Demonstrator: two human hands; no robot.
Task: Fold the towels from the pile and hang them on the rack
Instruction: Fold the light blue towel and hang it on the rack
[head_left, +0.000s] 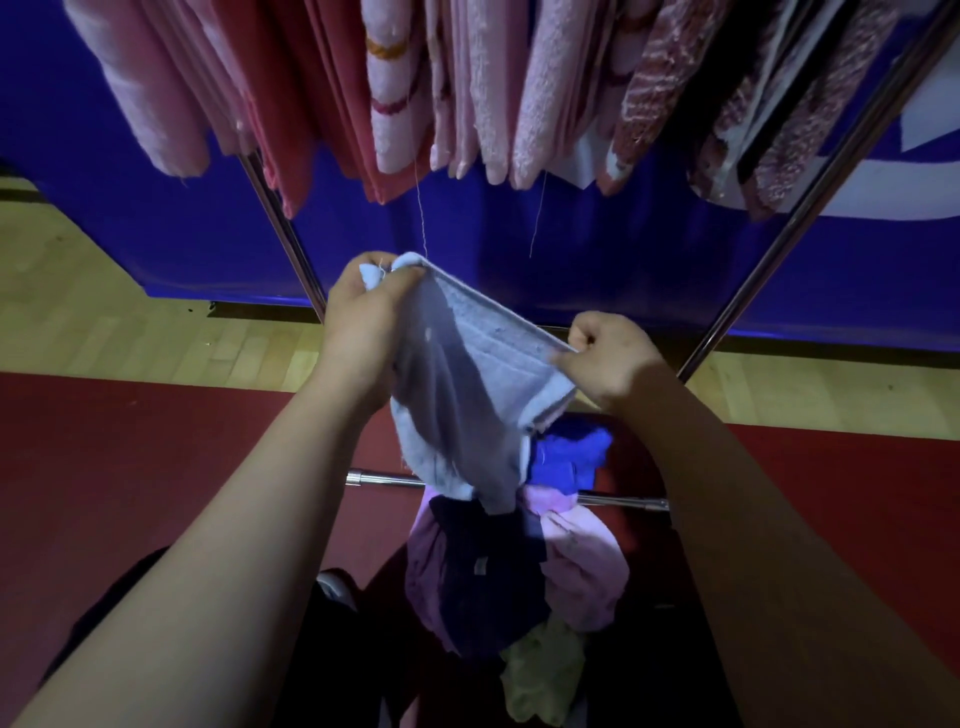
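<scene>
**Pale blue towel held taut below a crowded rack**

A person's left hand (363, 322) and right hand (608, 358) stretch a pale blue terry towel (467, 374) by its top edge, in the air in front of a chrome metal rack (281, 223). The left hand's fingers are curled tightly round one bunched corner, the higher of the two. The right hand is closed like a fist, pinching the opposite corner between thumb and fingers.

The rest of the cloth hangs in loose folds. In this view its lower end overlaps the pile of crumpled towels (483, 571) on the floor below, though whether the two touch cannot be told. The pile shows purple, navy, pink, yellow-green and royal blue pieces. It lies across a low chrome crossbar (384, 479) on a dark red mat (130, 467).

Above the hands, a row of pink, red and patterned towels (395, 88) hangs packed close along the top of the rack, with two loose threads dangling from it. The rack's slanted legs stand before a deep blue panel (156, 223). A strip of pale wooden floor (104, 332) runs between panel and mat.
</scene>
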